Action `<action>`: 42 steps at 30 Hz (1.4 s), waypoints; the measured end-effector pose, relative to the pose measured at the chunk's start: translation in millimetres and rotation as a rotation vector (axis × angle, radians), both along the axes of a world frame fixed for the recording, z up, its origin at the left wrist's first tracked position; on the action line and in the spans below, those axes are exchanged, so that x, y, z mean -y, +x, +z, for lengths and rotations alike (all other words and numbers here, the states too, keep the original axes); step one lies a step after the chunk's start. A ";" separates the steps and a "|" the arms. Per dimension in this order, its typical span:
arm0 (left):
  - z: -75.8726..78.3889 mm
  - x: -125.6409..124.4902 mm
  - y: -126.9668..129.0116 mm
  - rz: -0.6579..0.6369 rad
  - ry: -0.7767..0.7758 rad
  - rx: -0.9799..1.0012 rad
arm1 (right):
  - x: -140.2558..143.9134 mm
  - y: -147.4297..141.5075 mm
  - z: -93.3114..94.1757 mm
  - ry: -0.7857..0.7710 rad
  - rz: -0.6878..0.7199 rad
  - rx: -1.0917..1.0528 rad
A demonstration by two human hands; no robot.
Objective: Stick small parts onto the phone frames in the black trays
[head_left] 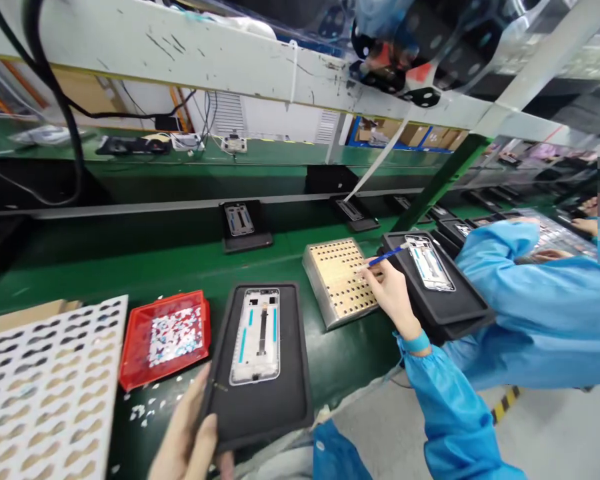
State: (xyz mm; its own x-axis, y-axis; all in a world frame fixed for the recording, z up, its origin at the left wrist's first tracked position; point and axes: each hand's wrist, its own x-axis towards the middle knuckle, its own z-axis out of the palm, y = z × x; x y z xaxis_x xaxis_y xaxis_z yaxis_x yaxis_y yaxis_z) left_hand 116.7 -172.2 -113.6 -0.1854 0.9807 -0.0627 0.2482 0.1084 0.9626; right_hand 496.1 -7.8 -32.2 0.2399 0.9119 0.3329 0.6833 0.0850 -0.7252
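My left hand [193, 427] grips the lower left edge of a black tray [280, 417], thumb over its rim. In that tray lies a silver phone frame [247, 333] with blue strips and a dark flex cable down its middle. My right hand [393, 297] pinches a slim blue pen-like tool [387, 255], held slantwise over the right side of a metal block [343, 277]. The block's gold top carries rows of small dark spots. I cannot make out what the tool's tip touches.
A red bin [205, 327] of small white and blue scraps stands left, with scraps beside it. A white sheet with peanut-shaped cutouts [55, 393] lies further left. Right are stacked black trays [460, 303] and a co-worker's blue sleeve [520, 313]. More trays [255, 239] lie behind.
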 end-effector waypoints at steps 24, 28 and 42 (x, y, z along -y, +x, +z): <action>57.6 -27.1 64.7 0.068 -0.028 0.421 | 109.8 -160.8 -1.2 -0.172 0.550 -0.477; 47.9 -27.4 66.6 0.158 0.072 0.474 | 117.0 -176.5 -15.3 -0.164 0.411 -0.600; 18.2 -22.5 59.7 0.247 0.630 -0.208 | 123.5 -192.4 -35.1 -0.444 0.354 -1.199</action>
